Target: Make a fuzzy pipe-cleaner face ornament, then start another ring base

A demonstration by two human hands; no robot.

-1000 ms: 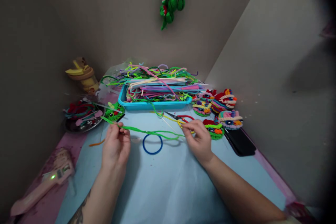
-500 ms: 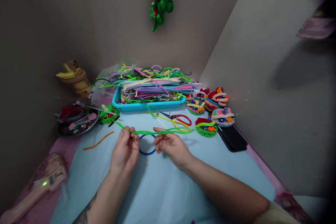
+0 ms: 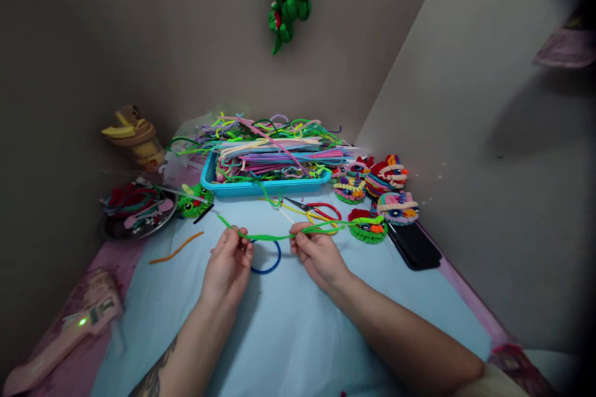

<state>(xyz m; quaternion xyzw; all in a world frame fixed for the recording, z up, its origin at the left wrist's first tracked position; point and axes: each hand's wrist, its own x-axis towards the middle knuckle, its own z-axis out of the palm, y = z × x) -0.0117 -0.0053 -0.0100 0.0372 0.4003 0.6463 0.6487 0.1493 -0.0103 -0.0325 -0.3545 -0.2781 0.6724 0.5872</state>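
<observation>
Bright green pipe cleaners [image 3: 267,237], more than one strand side by side, stretch level above the table between my two hands. My left hand [image 3: 228,260] pinches them near their left end, fingers closed. My right hand [image 3: 321,254] is closed on them farther right, and their loose ends stick out past it. Behind and below the strands lies a blue ring [image 3: 280,254], partly hidden by my left hand. Scissors with red and yellow handles [image 3: 339,209] rest just beyond my right hand.
A blue tray [image 3: 274,187] heaped with colored pipe cleaners stands at the back. Several fuzzy bird-like figures [image 3: 367,229] and a black phone [image 3: 414,247] sit right. On the left are a metal dish [image 3: 123,232], an orange pipe cleaner [image 3: 177,248] and a pink glue gun [image 3: 88,319].
My right hand has slid right along the green pipe cleaners, away from my left hand, and its fingers have closed on them. The view has shifted slightly.
</observation>
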